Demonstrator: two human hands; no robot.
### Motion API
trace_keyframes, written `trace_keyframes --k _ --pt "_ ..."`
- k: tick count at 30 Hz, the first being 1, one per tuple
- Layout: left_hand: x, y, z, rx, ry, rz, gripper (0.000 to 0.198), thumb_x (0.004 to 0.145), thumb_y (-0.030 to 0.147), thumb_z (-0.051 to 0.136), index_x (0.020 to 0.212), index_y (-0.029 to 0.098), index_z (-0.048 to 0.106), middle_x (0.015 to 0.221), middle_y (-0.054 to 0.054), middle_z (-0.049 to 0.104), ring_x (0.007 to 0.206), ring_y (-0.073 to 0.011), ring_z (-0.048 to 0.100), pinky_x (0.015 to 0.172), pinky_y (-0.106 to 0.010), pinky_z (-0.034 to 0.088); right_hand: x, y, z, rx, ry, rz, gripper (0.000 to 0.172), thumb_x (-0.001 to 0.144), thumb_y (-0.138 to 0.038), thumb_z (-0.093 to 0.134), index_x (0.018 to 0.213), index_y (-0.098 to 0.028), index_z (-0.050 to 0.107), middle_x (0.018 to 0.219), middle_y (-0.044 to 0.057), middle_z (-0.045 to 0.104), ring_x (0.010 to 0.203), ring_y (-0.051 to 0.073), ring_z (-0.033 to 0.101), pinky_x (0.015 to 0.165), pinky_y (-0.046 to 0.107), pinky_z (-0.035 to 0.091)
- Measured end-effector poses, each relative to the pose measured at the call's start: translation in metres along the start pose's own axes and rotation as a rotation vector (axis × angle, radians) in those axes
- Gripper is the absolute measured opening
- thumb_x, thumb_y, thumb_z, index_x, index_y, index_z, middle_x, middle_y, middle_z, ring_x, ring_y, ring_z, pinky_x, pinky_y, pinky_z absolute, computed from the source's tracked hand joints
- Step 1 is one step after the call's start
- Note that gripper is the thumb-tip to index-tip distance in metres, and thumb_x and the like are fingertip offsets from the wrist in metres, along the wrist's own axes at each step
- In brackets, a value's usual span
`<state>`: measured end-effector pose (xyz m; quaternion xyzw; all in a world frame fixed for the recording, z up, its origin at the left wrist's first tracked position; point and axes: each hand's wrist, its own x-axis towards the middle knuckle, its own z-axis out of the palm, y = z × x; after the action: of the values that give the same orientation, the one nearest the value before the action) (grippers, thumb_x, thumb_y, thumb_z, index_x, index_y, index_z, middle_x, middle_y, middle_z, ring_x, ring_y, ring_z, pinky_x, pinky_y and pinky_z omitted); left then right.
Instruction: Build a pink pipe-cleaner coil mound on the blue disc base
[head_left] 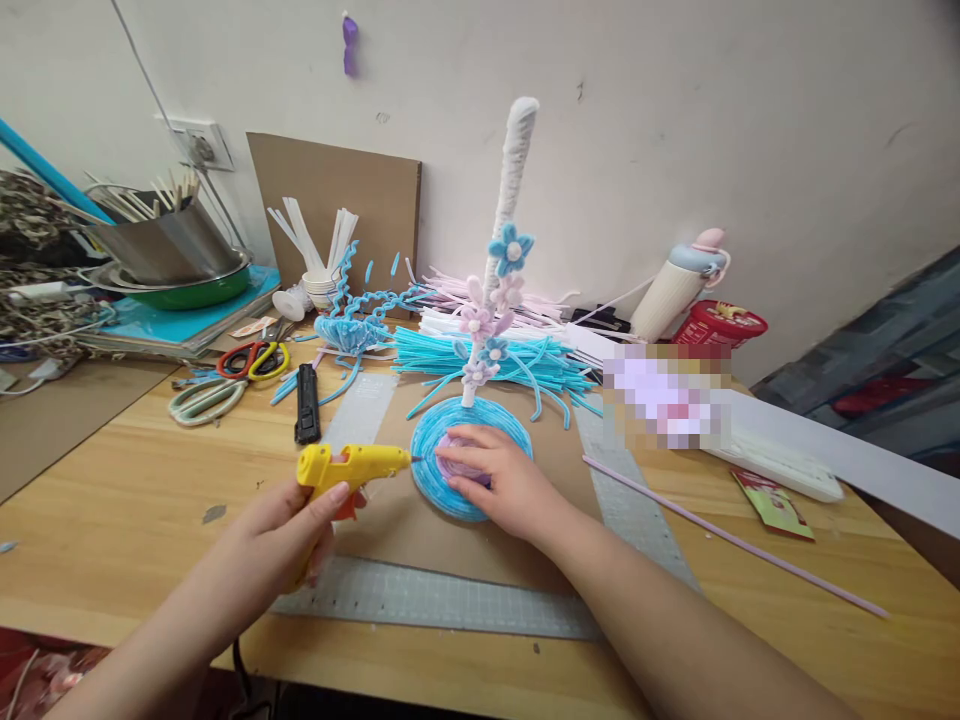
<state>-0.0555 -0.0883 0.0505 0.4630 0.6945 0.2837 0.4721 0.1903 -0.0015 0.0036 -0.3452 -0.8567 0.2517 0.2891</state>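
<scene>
My left hand (289, 520) is closed round a yellow glue gun (352, 467), its nozzle pointing right at the edge of a round blue pipe-cleaner base (427, 440). My right hand (499, 480) rests on that base, fingers curled over a small purple piece (459, 468) and pressing it down. A tall white fuzzy stem (510, 190) rises from the back of the base, with blue and pink pipe-cleaner flowers (510, 250) along it. The base stands on a brown cardboard sheet (420, 540) over a grey cutting mat (420, 595).
Scissors (251, 362) and a black utility knife (306, 402) lie to the left. Bundles of blue (480, 360) and white pipe cleaners lie behind. A loose pink pipe cleaner (735, 540) lies right. A metal pot (161, 245), a bottle (675, 285) and a red box (720, 325) stand by the wall.
</scene>
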Motion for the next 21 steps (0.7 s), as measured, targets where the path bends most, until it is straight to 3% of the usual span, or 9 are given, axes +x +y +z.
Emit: trace_keyframes --k 4,6,8,10,12,15,21 --pt "0.006 0.002 -0.017 0.156 0.272 0.067 0.044 0.065 0.067 0.059 0.054 0.024 0.053 0.040 0.000 0.048 0.042 -0.0169 0.044 0.043 -0.026 0.031 0.000 -0.001 -0.002 -0.014 -0.025 0.005 0.030 0.085 -0.022 0.062 0.115 -0.025 0.069 0.130 0.008 0.060 0.120 0.024 0.053 0.104 0.046 0.040" --pt "0.012 -0.003 -0.023 0.248 0.396 0.143 0.036 0.067 0.060 0.062 0.062 0.024 0.058 0.050 -0.002 0.057 0.051 -0.0213 0.053 0.049 -0.028 0.037 0.001 -0.001 -0.001 -0.016 -0.033 0.001 0.031 0.086 -0.021 0.062 0.115 -0.023 0.069 0.129 0.008 0.061 0.119 0.024 0.053 0.104 0.046 0.040" --pt "0.019 -0.011 -0.026 0.359 0.459 0.241 0.032 0.072 0.053 0.062 0.087 0.024 0.067 0.075 -0.005 0.069 0.073 -0.0267 0.062 0.061 -0.030 0.044 0.001 -0.001 -0.001 -0.016 -0.040 -0.007 0.031 0.086 -0.021 0.061 0.116 -0.024 0.069 0.129 0.008 0.061 0.120 0.024 0.053 0.105 0.045 0.040" --pt "0.026 -0.021 -0.027 0.512 0.447 0.327 0.042 0.078 0.044 0.057 0.114 0.023 0.063 0.105 -0.008 0.068 0.096 -0.0301 0.061 0.078 -0.032 0.045 0.001 -0.001 0.000 -0.015 -0.047 -0.014 0.031 0.087 -0.021 0.060 0.117 -0.025 0.068 0.129 0.007 0.061 0.120 0.023 0.053 0.104 0.045 0.040" --pt "0.032 -0.030 -0.025 0.676 0.405 0.338 0.052 0.083 0.040 0.049 0.131 0.021 0.053 0.121 -0.010 0.061 0.107 -0.0316 0.058 0.088 -0.035 0.043 0.001 -0.001 -0.001 -0.017 -0.052 -0.017 0.031 0.088 -0.022 0.059 0.117 -0.025 0.068 0.130 0.007 0.061 0.121 0.023 0.053 0.104 0.045 0.041" --pt "0.039 -0.038 -0.023 0.816 0.366 0.332 0.057 0.087 0.043 0.042 0.139 0.021 0.047 0.123 -0.012 0.057 0.105 -0.0325 0.059 0.088 -0.038 0.044 0.001 -0.002 -0.002 -0.018 -0.057 -0.020 0.030 0.088 -0.021 0.058 0.116 -0.024 0.068 0.130 0.008 0.061 0.122 0.023 0.053 0.105 0.044 0.040" --pt "0.046 -0.042 -0.022 0.850 0.316 0.422 0.056 0.087 0.049 0.042 0.135 0.021 0.052 0.116 -0.012 0.057 0.102 -0.0306 0.059 0.092 -0.039 0.044 0.002 -0.001 -0.002 -0.015 -0.068 -0.037 0.030 0.089 -0.020 0.058 0.116 -0.022 0.068 0.129 0.008 0.062 0.124 0.022 0.052 0.106 0.046 0.039"
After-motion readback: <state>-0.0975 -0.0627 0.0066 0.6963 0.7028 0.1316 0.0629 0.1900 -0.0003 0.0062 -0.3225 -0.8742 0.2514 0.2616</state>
